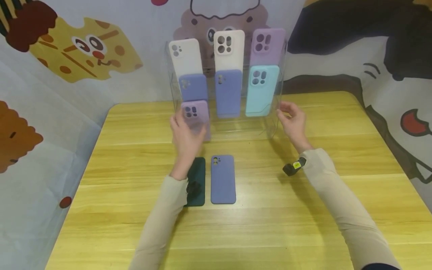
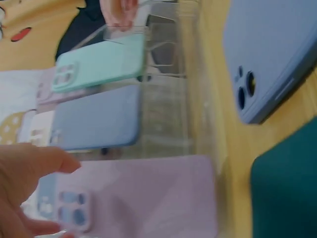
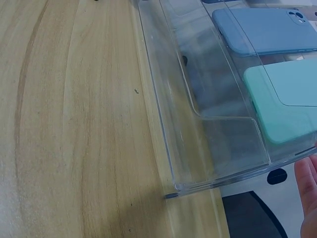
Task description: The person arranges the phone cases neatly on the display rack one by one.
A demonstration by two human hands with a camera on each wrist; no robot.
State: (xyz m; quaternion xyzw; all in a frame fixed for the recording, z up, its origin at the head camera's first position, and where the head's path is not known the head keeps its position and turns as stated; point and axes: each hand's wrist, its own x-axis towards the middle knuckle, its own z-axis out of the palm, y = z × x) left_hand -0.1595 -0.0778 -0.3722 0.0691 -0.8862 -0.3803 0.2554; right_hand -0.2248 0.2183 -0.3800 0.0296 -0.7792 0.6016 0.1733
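A clear tiered display stand (image 1: 229, 125) holds several phone cases. My left hand (image 1: 188, 137) is at the lilac phone case (image 2: 148, 193) on the stand's front left. In the left wrist view its thumb and fingers are spread near the camera-hole end of that case, not curled round it. My right hand (image 1: 294, 122) holds the stand's right side edge with bent fingers; in the right wrist view only some fingers (image 3: 308, 181) show by the side panel. Nearest that hand is a mint phone case (image 1: 261, 92), with a blue-violet case (image 1: 228, 93) beside it.
On the wooden table (image 1: 135, 225) lie a blue-violet case (image 1: 223, 180) and a dark green case (image 1: 200, 183), partly hidden by my left wrist. White cases (image 1: 229, 56) and another lilac case (image 1: 268, 41) stand on the upper tier. A patterned cloth (image 1: 148, 22) hangs behind.
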